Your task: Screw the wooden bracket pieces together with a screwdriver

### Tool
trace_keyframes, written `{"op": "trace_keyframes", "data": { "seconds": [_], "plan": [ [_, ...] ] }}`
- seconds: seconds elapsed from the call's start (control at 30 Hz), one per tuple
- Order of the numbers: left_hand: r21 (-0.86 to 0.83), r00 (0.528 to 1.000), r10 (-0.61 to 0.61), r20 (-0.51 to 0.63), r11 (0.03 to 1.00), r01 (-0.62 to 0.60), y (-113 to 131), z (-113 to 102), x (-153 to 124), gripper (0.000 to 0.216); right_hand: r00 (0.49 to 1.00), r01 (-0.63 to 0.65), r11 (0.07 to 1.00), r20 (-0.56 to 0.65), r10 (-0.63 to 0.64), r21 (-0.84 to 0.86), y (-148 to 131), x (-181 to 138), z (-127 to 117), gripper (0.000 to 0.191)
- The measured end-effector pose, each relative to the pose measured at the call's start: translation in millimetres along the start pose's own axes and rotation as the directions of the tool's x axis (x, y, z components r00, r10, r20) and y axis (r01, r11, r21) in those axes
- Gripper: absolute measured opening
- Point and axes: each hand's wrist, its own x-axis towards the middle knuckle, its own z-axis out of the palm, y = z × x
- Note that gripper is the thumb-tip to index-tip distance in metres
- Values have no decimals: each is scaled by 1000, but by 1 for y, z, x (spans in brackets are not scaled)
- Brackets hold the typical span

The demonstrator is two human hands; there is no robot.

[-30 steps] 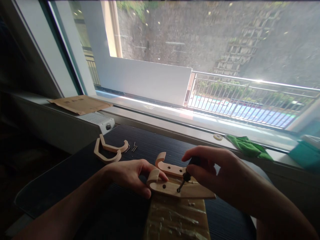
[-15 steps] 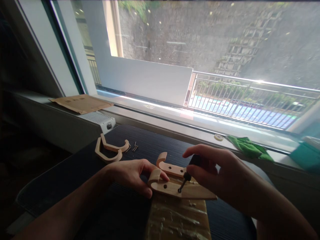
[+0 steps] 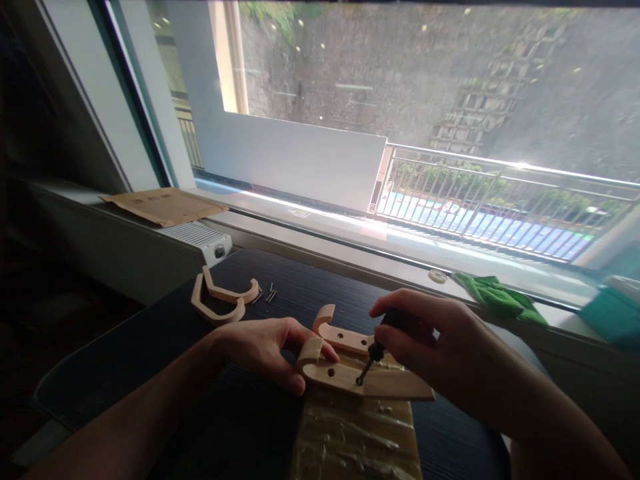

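My right hand (image 3: 417,330) is closed around the black handle of a screwdriver (image 3: 373,358). The screwdriver leans, its tip in a hole of the nearer wooden hook (image 3: 345,382). My left hand (image 3: 280,350) grips that hook near its curled end, thumb on the near side and fingers behind the curl. The hook lies across a block wrapped in shiny brown tape (image 3: 357,437). Just behind it lies a second wooden hook (image 3: 345,339) with two dark holes showing; its far end is hidden by my right hand.
Two more wooden hooks (image 3: 220,313) and several screws (image 3: 271,293) lie on the dark table (image 3: 165,347) at the back left. A brown paper envelope (image 3: 165,203) rests on the sill at left. At right are a tape roll (image 3: 438,276), a green cloth (image 3: 500,298) and a teal box (image 3: 613,310).
My right hand has shifted very slightly on the screwdriver handle. The hook, the block and my left hand stay in place.
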Motion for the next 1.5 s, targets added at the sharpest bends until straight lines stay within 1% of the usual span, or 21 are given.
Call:
{"op": "trace_keyframes", "data": {
  "seconds": [0.1,0.2,0.4,0.47,0.57,0.67,0.73,1.0,1.17,1.33,1.4,1.5],
  "plan": [
    [-21,1000,-7,4,1000,7,0,0,0,54,1000,22,999,-9,-23,-23,-4,-3,-2,19],
    [-38,1000,-3,2,999,3,-1,0,0,55,1000,19,999,2,-19,-37,-6,-3,-2,16],
    [-13,1000,19,-1,1000,-19,-2,0,0,56,996,-83,995,-14,83,-52,3,0,-2,18],
    [-15,1000,12,1,1000,-12,-2,0,0,57,996,-93,994,-16,93,-53,4,0,-2,20],
    [-24,1000,5,3,1000,-4,-1,0,0,56,999,-48,997,-17,47,-60,2,-1,-3,18],
    [-23,1000,8,7,1000,-7,-2,0,0,55,1000,10,999,-19,-11,-50,-3,-3,-4,19],
    [-16,1000,13,4,1000,-13,-2,0,0,55,1000,20,999,-12,-21,-46,-4,-4,-5,18],
    [-2,999,32,6,999,-32,-4,-2,0,55,997,-74,997,23,74,-5,5,5,-3,21],
    [-90,996,79,35,993,-75,-10,-3,2,58,998,-60,996,-17,59,-60,0,2,-1,19],
    [-190,994,92,55,979,-80,-14,-4,5,62,1000,-2,1000,11,2,-9,-8,-2,6,17],
    [-235,993,95,73,969,-75,-17,-4,5,62,1000,-8,1000,5,8,-8,-8,-1,7,18],
    [-280,989,108,103,957,-76,-22,-5,6,61,999,-53,998,-14,53,-38,-6,2,6,20]
  ]
}}
